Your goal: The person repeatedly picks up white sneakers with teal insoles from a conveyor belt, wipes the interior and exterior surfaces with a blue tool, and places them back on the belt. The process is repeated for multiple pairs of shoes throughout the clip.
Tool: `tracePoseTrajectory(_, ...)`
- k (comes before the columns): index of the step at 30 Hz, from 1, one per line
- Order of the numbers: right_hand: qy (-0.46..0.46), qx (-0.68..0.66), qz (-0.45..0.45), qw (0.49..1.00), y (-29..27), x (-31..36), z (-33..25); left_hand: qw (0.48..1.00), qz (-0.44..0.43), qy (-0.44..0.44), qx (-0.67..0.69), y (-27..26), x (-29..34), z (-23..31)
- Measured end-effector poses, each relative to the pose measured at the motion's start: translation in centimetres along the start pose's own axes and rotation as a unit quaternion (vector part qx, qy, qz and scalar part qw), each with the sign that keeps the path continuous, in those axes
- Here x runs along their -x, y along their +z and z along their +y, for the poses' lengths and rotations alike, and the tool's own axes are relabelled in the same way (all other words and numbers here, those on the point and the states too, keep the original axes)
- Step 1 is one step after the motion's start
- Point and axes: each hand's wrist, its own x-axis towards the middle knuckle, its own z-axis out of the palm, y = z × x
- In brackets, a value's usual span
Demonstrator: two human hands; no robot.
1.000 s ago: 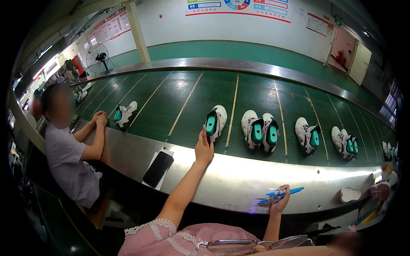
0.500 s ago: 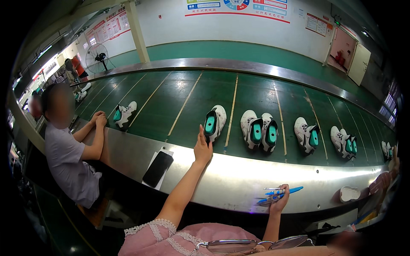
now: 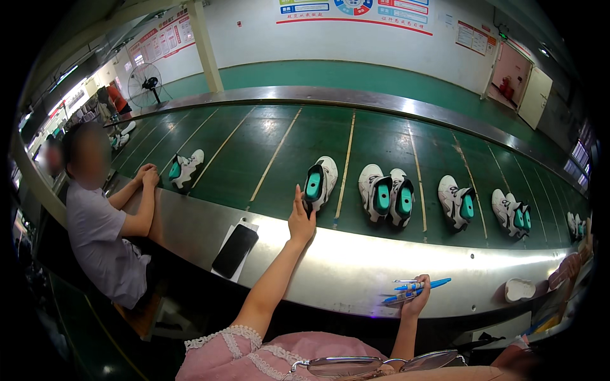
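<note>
My left hand [image 3: 301, 223] rests at the belt's near edge with its fingers stretched out, against or right beside the heel of a white and black sneaker [image 3: 326, 174] with a teal insert in its opening. I cannot tell whether the fingertips touch it. Over the metal ledge, my right hand [image 3: 416, 305] is closed around a bundle of blue pens [image 3: 435, 283], one thin and silvery at its end. Just right of the left hand's sneaker stands a pair of similar sneakers [image 3: 368, 184], toes pointing away.
More sneakers [image 3: 450, 190] stand to the right on the green conveyor belt [image 3: 279, 171], which has pale cross lines. On the steel ledge [image 3: 356, 260] lie a black phone [image 3: 235, 251] and a white tray-like piece [image 3: 520, 289]. A co-worker [image 3: 101, 216] sits at the left, hands together near another sneaker [image 3: 187, 168].
Almost nothing differs. At the far right edge, another person's hand has shifted slightly; my hands and the sneakers stay put.
</note>
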Motion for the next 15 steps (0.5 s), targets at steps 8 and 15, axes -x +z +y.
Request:
tracePoseTrajectory(8,0.002,0.001,-0.004,1.0,0.34,0.07,-0.16,1.0,0.01,-0.007,0.014,0.01,-0.01,-0.5)
tracePoseTrajectory(15,0.005,0.008,0.004,1.0,0.51,0.18,-0.36,0.998,0.023,-0.039,0.041,-0.03,-0.16,-0.07)
